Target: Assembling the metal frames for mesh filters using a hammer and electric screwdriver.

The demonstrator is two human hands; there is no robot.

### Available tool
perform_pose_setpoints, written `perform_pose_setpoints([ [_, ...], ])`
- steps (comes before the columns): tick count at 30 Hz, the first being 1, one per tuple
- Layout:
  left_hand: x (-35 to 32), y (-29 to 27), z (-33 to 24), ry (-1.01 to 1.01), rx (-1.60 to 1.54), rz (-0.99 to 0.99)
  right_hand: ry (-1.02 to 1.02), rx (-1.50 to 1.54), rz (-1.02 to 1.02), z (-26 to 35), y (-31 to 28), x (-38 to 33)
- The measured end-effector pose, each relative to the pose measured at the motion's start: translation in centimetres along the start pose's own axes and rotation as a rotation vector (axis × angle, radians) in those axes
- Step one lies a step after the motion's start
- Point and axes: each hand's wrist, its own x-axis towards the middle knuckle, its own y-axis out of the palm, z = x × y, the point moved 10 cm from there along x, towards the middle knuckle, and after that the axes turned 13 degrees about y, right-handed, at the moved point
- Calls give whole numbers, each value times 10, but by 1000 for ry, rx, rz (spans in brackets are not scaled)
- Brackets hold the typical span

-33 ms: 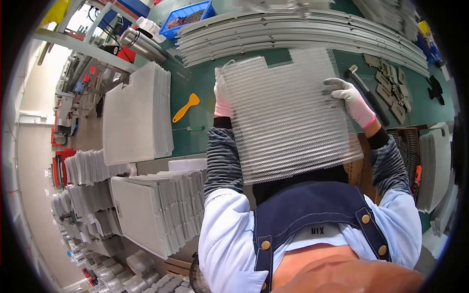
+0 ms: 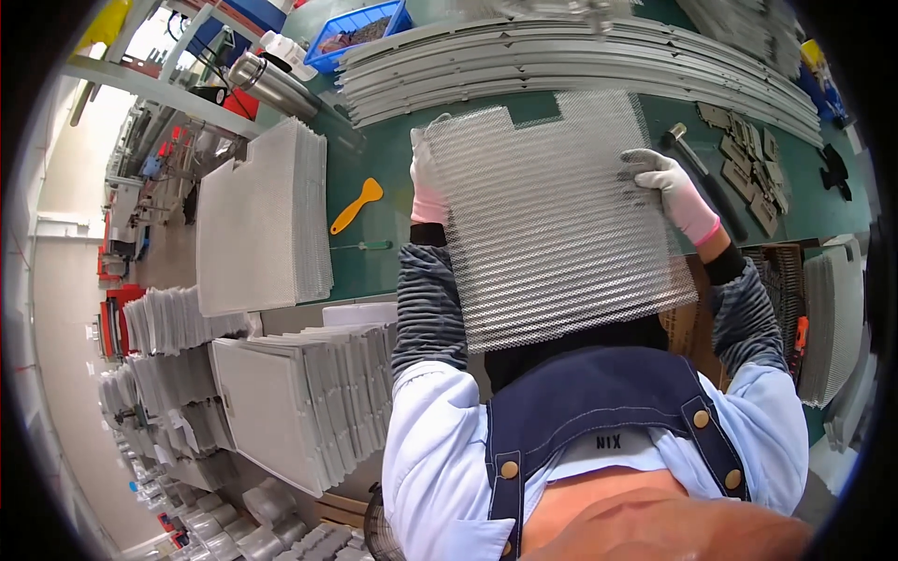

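A silvery metal mesh sheet (image 2: 552,224) with a notch in its far edge lies before me, its near edge reaching past the bench edge toward my apron. My left hand (image 2: 428,182), in a white and pink glove, is closed on the sheet's left edge, with its fingers partly hidden. On the right edge, my gloved right hand (image 2: 675,192) grips the sheet, dark fingertips over its face. To the left, a yellow scraper (image 2: 357,206) and a thin green-handled tool (image 2: 374,245) rest on the green bench top (image 2: 360,276).
A stack of mesh sheets (image 2: 257,224) stands at left, with more stacked panels (image 2: 299,402) below. Long metal strips (image 2: 561,61) lie across the back, near a blue bin (image 2: 360,35) and steel flask (image 2: 271,84). At right are a hammer (image 2: 702,173) and flat metal pieces (image 2: 748,168).
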Motion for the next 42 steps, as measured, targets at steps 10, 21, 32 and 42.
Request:
perform_pose_setpoints([
  [10, -14, 24, 21, -505, -839, -243, 57, 138, -40, -8, -13, 10],
  [21, -3, 39, -28, -359, -101, 104, 56, -104, -59, -15, -25, 10],
  [32, -18, 17, -4, -371, -201, -17, -488, -1203, -1007, 95, -170, -213],
  [42, -5, 27, -11, -266, 130, 124, 693, -1205, -1481, -7, -400, -448],
])
